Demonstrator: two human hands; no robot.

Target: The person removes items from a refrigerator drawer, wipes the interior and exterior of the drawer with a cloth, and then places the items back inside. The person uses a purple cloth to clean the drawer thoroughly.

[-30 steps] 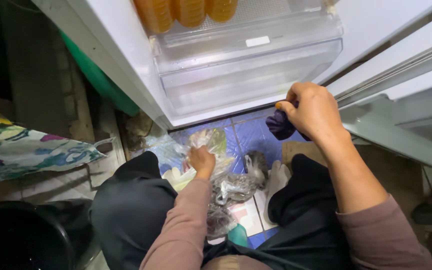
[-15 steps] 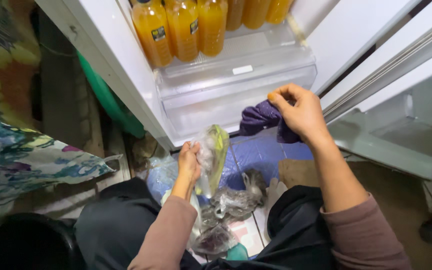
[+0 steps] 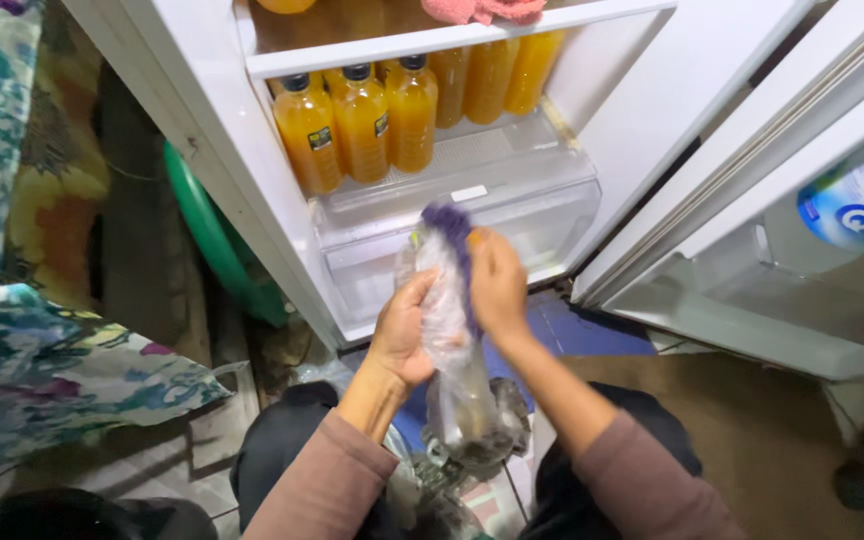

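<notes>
I crouch before an open white fridge (image 3: 252, 180). My left hand (image 3: 404, 333) grips a crumpled clear plastic bag (image 3: 449, 330) held upright in front of the lower drawer. My right hand (image 3: 497, 283) presses against the same bag from the right and holds a purple cloth (image 3: 450, 222) at its top. The bag hangs down between my knees with dark contents at its bottom (image 3: 472, 430).
Several bottles of orange juice (image 3: 360, 120) stand on the shelf above a clear crisper drawer (image 3: 512, 205). The fridge door (image 3: 782, 250) stands open at right. A green basin (image 3: 214, 240) sits left of the fridge, and patterned fabric (image 3: 42, 360) lies at far left.
My right hand brought the purple cloth from the drawer's edge over to the bag. My left hand raised the bag higher. The view tilted up, showing more shelf.
</notes>
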